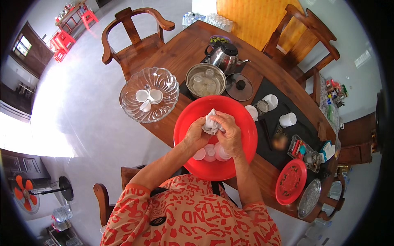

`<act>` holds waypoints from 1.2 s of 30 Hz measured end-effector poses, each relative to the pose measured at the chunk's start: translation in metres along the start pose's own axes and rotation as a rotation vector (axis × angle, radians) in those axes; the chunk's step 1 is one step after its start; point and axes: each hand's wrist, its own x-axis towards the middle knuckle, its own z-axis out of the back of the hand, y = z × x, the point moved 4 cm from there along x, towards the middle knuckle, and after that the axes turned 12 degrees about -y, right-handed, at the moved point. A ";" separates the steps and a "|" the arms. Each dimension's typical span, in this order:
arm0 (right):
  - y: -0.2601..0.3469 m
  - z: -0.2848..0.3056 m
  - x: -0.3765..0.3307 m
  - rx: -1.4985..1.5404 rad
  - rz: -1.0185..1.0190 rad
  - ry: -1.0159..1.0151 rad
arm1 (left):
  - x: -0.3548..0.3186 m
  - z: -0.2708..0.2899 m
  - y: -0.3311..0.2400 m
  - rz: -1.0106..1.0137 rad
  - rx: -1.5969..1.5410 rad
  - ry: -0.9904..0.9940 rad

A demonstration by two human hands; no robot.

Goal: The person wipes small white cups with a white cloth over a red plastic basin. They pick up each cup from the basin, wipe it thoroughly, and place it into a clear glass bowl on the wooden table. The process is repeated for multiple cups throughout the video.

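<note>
Over a big red basin (238, 119) on the wooden table, my left hand (196, 135) and my right hand (229, 133) close together around a white cloth (210, 124). The cloth is bunched up and whatever it wraps is hidden. Several small white cups (211, 152) lie in the basin just below my hands. To the left, a clear glass bowl (135, 110) holds three more small white cups (148, 97).
Behind the basin stand a metal pot with clear glasses (205, 80), its lid (239, 87) and a steel kettle (225, 56). White cups (287, 119) sit on a dark mat at right, with a red plate (290, 181) and a glass plate (308, 199). Wooden chairs (131, 45) ring the table.
</note>
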 end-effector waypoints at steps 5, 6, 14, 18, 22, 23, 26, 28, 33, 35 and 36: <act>-0.020 0.011 -0.002 0.198 -0.104 -0.047 | -0.005 0.001 -0.003 -0.046 0.126 0.067; -0.025 0.013 -0.002 0.254 -0.148 -0.059 | -0.008 0.001 -0.004 -0.041 0.127 0.047; -0.063 0.025 -0.016 0.626 -0.560 -0.230 | -0.016 -0.004 -0.006 -0.051 0.123 0.050; -0.056 0.003 -0.025 0.723 -0.649 -0.221 | 0.003 0.009 0.000 -0.201 0.258 0.185; -0.052 -0.005 -0.021 0.469 -0.488 -0.217 | 0.008 0.004 0.008 -0.129 0.263 0.190; -0.046 -0.004 -0.020 0.324 -0.376 -0.224 | 0.008 0.004 0.008 -0.128 0.236 0.142; -0.028 -0.010 -0.022 -0.032 -0.168 -0.214 | 0.012 0.006 0.009 -0.117 0.167 0.040; -0.023 -0.014 -0.022 -0.143 -0.058 -0.213 | 0.016 0.009 0.011 -0.083 0.129 0.029; -0.022 -0.015 -0.026 -0.225 0.005 -0.141 | 0.009 0.005 0.009 -0.132 0.209 0.010; -0.025 -0.014 -0.027 -0.162 -0.043 -0.076 | 0.005 0.006 0.008 -0.174 0.292 0.009; -0.026 -0.013 -0.028 -0.128 -0.065 -0.043 | 0.004 0.007 0.006 -0.209 0.341 0.005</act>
